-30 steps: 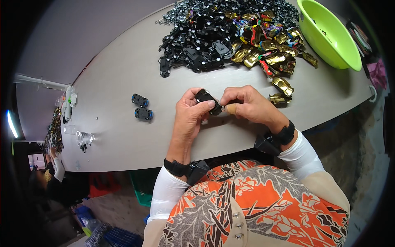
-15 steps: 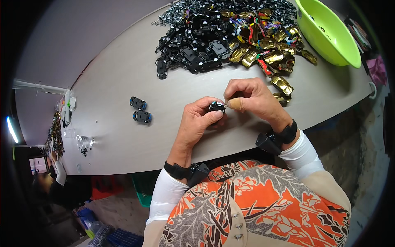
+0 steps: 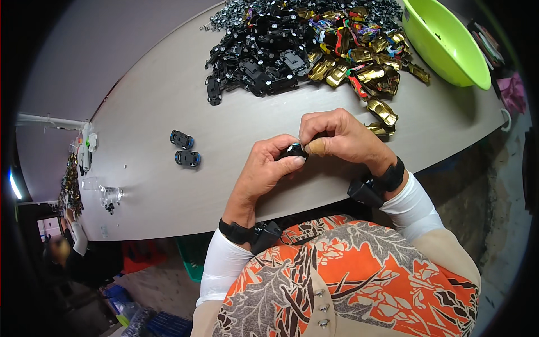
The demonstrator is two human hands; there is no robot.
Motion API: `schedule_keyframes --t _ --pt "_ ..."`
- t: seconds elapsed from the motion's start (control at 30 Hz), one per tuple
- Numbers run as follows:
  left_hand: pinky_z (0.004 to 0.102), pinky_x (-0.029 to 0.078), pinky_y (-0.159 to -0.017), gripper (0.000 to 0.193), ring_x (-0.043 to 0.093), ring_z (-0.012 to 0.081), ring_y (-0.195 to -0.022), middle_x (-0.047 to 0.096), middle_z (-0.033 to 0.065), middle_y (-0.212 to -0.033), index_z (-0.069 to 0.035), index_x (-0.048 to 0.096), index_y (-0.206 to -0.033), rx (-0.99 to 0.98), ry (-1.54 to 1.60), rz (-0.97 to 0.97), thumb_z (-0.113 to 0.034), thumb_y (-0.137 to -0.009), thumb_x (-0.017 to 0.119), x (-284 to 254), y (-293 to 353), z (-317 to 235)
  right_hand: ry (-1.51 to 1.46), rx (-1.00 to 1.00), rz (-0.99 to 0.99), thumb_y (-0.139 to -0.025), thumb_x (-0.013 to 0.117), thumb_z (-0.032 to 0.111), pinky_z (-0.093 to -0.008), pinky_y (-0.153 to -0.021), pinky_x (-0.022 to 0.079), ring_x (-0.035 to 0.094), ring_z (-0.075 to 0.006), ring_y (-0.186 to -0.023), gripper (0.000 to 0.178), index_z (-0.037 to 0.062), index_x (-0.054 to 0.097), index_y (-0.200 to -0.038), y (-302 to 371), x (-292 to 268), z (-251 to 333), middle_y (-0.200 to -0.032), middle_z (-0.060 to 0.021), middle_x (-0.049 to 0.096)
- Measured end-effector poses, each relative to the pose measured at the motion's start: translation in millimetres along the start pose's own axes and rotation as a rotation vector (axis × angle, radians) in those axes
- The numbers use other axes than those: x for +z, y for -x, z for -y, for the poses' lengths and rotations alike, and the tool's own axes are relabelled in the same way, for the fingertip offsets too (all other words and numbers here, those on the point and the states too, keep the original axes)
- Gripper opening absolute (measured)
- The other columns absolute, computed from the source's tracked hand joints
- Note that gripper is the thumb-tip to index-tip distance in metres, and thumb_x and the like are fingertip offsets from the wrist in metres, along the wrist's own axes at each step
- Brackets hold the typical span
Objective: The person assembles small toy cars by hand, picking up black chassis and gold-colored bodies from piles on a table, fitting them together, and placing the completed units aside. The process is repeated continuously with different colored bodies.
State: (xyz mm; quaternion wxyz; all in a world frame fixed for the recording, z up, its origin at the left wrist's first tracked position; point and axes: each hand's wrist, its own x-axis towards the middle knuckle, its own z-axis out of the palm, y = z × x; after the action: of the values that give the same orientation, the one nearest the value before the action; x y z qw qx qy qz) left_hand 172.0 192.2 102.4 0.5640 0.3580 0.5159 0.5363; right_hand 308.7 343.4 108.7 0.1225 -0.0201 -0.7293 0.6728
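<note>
One small black toy car point(image 3: 295, 151), gripped in the left hand point(image 3: 263, 171) above the grey table point(image 3: 252, 123); right hand point(image 3: 343, 137) at its three-o'clock end, grip undeterminable. From it: two black car bases point(image 3: 187, 158), nine o'clock; one green bowl point(image 3: 457, 56), two o'clock; one co-worker point(image 3: 90, 259), eight o'clock.

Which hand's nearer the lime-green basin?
Right. The right hand is below-left of the basin in the picture; the left hand, gripping a small black car part, is farther left and farther away.

Plastic car point(image 3: 295, 150), glossy plastic bowl point(image 3: 461, 53)
</note>
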Motion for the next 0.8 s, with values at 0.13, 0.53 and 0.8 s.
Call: schedule_keyframes --t 0.13,0.53,0.8 --pt "0.0184 0.04 -0.052 0.015 0.049 0.0041 -0.057 0.055 -0.0022 -0.069 -0.001 0.06 -0.093 -0.022 -0.028 -0.006 -0.008 -0.08 0.062 1 0 1 0.125 0.006 -0.024 -0.072 0.063 0.001 -0.0278 -0.067 0.044 0.056 -0.016 -0.071 0.008 -0.0021 0.061 -0.08 0 3 2 -0.074 -0.0071 0.059" --pt "0.0206 0.038 -0.041 0.008 0.048 0.0055 -0.046 0.053 -0.0017 -0.06 -0.001 0.059 -0.08 -0.073 -0.188 -0.162 -0.009 -0.08 0.059 9 -3 0 0.55 -0.08 -0.239 -0.07 0.057 -0.003 -0.0388 -0.058 0.045 0.059 -0.0332 -0.067 0.006 0.0011 0.056 -0.074 3 24 -3 -0.071 -0.0151 0.058" --pt "0.0283 0.046 -0.068 0.024 0.057 0.0194 -0.074 0.059 0.0087 -0.085 -0.001 0.062 -0.096 0.244 -1.005 -0.728 -0.002 -0.072 0.062 -61 48 -23 0.914 -0.141 -0.502 -0.067 0.05 -0.008 -0.04 -0.065 0.048 0.061 -0.0297 -0.074 0.026 0.0043 0.059 -0.088 -8 -18 0 -0.079 -0.0119 0.059"
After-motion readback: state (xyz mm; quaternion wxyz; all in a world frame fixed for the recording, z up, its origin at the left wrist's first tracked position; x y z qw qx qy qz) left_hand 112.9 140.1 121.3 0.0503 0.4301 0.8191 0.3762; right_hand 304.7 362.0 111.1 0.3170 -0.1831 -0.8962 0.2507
